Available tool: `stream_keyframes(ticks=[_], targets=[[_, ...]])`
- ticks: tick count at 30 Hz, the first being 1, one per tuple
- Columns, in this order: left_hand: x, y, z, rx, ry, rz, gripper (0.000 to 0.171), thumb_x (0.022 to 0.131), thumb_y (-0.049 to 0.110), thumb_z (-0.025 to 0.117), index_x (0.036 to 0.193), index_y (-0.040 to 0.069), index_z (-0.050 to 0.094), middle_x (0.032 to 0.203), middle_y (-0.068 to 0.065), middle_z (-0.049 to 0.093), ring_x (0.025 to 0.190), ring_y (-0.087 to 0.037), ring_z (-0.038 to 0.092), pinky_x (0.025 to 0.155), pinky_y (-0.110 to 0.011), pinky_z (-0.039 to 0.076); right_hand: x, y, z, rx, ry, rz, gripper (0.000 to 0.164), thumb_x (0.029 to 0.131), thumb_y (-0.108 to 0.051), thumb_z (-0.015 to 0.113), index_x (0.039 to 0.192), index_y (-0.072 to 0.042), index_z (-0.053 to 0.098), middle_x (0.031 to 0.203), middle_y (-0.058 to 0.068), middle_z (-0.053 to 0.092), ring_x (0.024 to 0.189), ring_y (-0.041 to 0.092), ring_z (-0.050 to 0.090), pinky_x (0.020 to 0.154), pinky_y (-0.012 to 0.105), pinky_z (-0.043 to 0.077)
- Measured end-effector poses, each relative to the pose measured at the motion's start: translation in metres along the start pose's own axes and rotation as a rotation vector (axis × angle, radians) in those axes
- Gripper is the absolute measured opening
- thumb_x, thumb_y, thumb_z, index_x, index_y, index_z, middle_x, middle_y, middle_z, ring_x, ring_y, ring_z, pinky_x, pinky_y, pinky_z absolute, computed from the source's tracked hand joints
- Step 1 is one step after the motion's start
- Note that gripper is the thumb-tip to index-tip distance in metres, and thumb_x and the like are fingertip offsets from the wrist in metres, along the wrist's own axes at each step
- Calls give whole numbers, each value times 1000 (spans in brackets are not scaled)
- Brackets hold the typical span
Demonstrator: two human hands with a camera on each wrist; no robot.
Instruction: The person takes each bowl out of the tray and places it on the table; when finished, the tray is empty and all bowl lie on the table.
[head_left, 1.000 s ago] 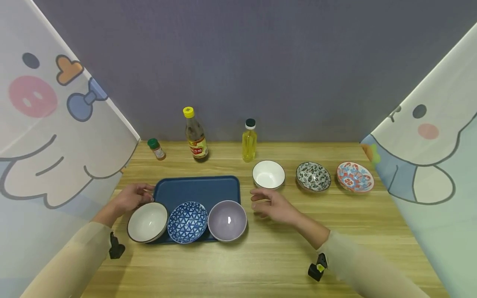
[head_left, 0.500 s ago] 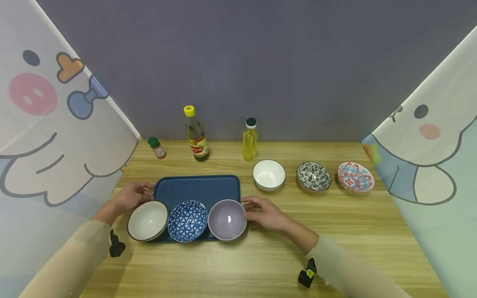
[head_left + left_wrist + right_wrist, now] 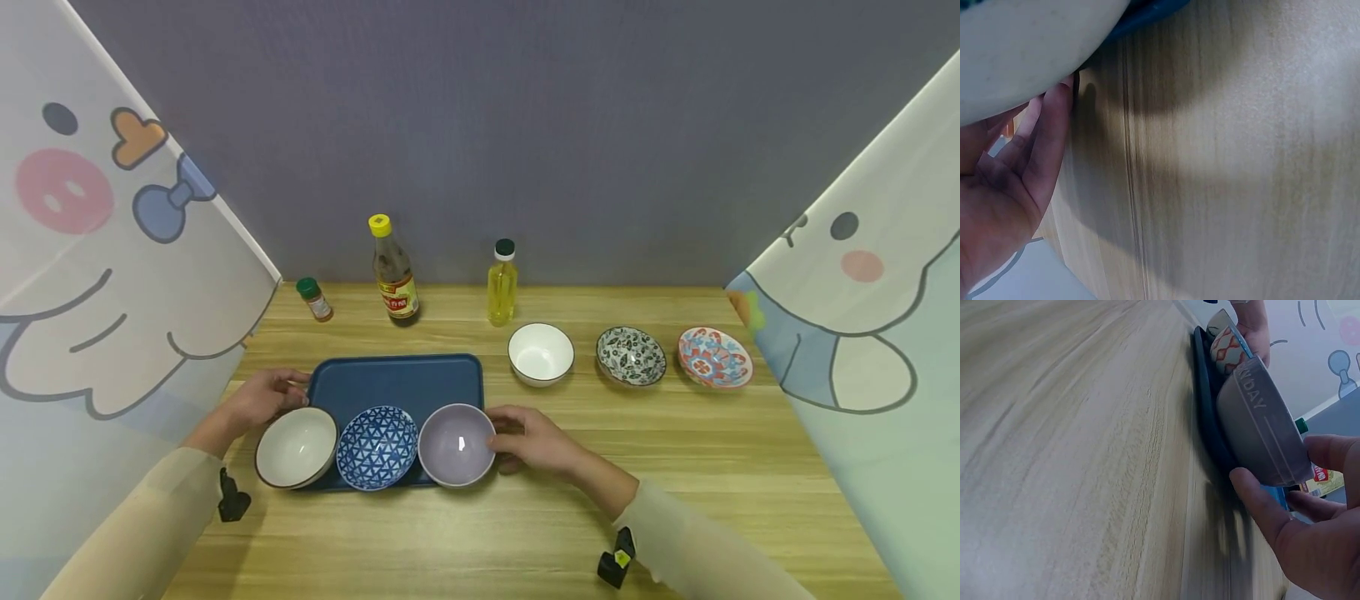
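Note:
A blue tray bears three bowls along its near side: a white dark-rimmed bowl, a blue-and-white patterned bowl and a light purple bowl. My left hand is at the tray's left edge, beside the white bowl. Its fairly straight fingers reach in under that bowl's side, their tips partly hidden. My right hand is at the tray's right edge with fingers spread around the purple bowl's outer side. One fingertip lies right at the tray's edge, below the bowl's wall.
Behind the tray stand a green-capped spice jar, a yellow-capped sauce bottle and an oil bottle. To the right are a white bowl, a dark floral bowl and a red-and-blue dish. A grey wall rises behind.
My right hand has moved left and slightly down, from apart to the tray's right edge beside the purple bowl. My left hand, the tray and the bowls stay in place.

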State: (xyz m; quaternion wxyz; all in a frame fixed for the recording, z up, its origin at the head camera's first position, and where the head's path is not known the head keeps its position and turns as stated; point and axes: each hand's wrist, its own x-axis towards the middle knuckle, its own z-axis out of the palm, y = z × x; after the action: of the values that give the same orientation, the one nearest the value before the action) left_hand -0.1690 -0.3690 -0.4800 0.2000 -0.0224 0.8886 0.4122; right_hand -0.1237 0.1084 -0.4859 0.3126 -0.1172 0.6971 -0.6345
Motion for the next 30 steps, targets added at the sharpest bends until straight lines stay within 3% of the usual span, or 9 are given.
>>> stream_keyframes(ticks=[6,14,23,30], targets=[[0,-1,-1,17,6,-1,48,95,0,67,139,-12,52,101,-14,72,82,-18,67,65,-32,56,-3,-1,2,22,4,27,52,97,-9,66,145,3,53,131,24,62,103,25,67,78,50,61],[2,-3,0,12,5,2,47,96,-1,65,140,-11,51,100,-13,72,81,-18,67,64,-32,55,-5,-5,4,65,14,44,54,98,-5,63,147,8,48,117,27,71,95,29,74,75,52,61],[3,-6,1,2,3,2,47,97,-2,63,141,-12,50,99,-12,73,78,-17,66,60,-31,53,-4,-4,7,60,51,28,48,96,-2,64,142,8,52,107,26,74,85,28,75,71,53,61],[3,-5,0,2,4,-5,47,96,-2,64,140,-11,51,100,-13,73,79,-17,67,61,-32,55,-3,-6,7,40,54,38,48,95,-4,66,140,9,54,103,18,72,85,29,73,70,53,61]])
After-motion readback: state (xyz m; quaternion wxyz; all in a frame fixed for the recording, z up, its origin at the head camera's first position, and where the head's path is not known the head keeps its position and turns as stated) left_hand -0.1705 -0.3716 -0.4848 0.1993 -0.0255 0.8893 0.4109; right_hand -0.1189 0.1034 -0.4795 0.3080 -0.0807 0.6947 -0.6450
